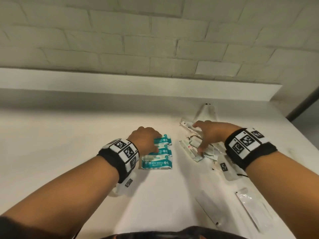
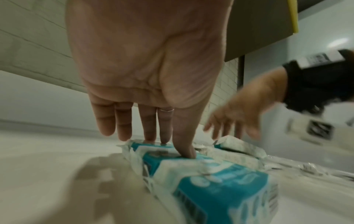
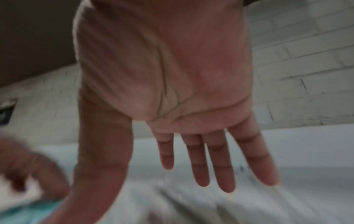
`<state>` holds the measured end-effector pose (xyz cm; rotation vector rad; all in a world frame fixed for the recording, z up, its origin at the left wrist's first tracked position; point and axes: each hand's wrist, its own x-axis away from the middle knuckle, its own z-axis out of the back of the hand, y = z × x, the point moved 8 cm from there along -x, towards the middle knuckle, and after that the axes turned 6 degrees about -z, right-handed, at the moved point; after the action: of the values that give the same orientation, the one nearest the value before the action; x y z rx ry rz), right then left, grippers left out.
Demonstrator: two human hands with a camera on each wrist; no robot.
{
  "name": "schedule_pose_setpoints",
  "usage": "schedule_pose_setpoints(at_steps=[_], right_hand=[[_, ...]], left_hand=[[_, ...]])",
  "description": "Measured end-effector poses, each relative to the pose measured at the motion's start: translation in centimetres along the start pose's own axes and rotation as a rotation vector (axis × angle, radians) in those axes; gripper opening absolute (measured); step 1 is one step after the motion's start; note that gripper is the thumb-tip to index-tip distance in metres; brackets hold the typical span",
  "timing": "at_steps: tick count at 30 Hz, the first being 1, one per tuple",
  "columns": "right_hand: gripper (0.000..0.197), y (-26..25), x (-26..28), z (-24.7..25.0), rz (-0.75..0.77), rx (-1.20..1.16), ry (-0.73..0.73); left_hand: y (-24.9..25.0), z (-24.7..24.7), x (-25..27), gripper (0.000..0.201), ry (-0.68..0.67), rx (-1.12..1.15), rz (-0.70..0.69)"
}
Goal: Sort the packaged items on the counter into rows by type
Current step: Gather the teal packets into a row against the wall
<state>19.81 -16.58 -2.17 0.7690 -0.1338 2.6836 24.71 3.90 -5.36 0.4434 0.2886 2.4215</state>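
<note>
Three teal-and-white mini wipes packs [image 1: 157,163] lie in a column on the white counter [image 1: 69,135]. My left hand [image 1: 146,139] rests on them with straight fingers. In the left wrist view its thumb presses the middle pack [image 2: 168,160], and the fingertips [image 2: 164,139] touch the far pack. A heap of clear cutlery packets [image 1: 190,149] lies to the right. My right hand [image 1: 206,135] hovers spread over this heap, thumb down near its front. The right wrist view shows the open palm [image 3: 191,166] above blurred packets [image 3: 191,209].
Two long white sachets [image 1: 208,208] [image 1: 252,207] lie at the front right. Another clear packet [image 1: 207,112] sits behind the heap. A raised ledge [image 1: 138,80] and brick wall close the back. The counter's right edge [image 1: 303,140] is near my right wrist.
</note>
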Motion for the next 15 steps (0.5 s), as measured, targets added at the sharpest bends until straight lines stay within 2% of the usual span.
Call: schedule_pose_setpoints(at_steps=[1,3,6,8,9,11,13,15], right_hand=[[0.104,0.3,0.0,-1.0,-0.019,0.041,-0.021],[0.097,0.9,0.0,-1.5,-0.028,0.024,0.006],[0.074,0.9,0.4,0.4,-0.025,-0.125,0.104],[0.052,-0.5,0.8,2.0,0.049,-0.307,0.148],[0.041,-1.8,1.1,2.4,0.106,-0.422,0.122],[0.021,-4.8,1.4,1.4,0.185,-0.663,-0.037],[0.027,-6.9,1.0,-0.7,0.159,-0.771,-0.200],[0.030,-7.7,0.2,-2.2,0.082,-0.793,-0.251]], left_hand=[[-0.1,0.0,0.1,0.060,0.002,0.003,0.008],[-0.2,0.1,0.2,0.059,0.011,0.010,0.006],[-0.4,0.0,0.4,0.054,0.033,0.021,-0.002],[-0.8,0.2,0.5,0.044,0.088,0.032,0.006],[-1.0,0.5,0.6,0.037,0.123,0.049,0.016],[-1.3,0.9,0.7,0.030,0.146,0.087,0.040],[-1.4,1.2,0.8,0.027,0.124,0.101,0.044],[-1.6,1.5,0.8,0.026,0.121,0.122,0.048]])
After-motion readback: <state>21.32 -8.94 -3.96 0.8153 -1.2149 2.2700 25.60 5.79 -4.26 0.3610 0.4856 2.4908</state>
